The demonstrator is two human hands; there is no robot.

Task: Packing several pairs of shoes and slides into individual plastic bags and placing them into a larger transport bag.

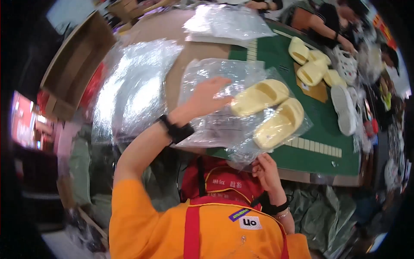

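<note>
Two pale yellow slide sandals (280, 124) lie side by side on the table, with a clear plastic bag (307, 124) around them. My right hand (268, 172) is at the table's near edge, its fingers pinched on the near end of that bag. Slightly blurred, my left hand (208, 98) hovers over or rests on a stack of flat clear plastic bags (207, 129) left of the sandals. Its fingers are stretched out toward them, with nothing in its grasp. Whether it touches the plastic I cannot tell.
More pale yellow slides (312, 71) lie at the back right, by white clogs (345, 64). Another stack of clear bags (138, 90) covers the table's left side, beside a cardboard box (79, 60). Plastic packs (228, 21) lie at the back. A person (327, 26) works at far right.
</note>
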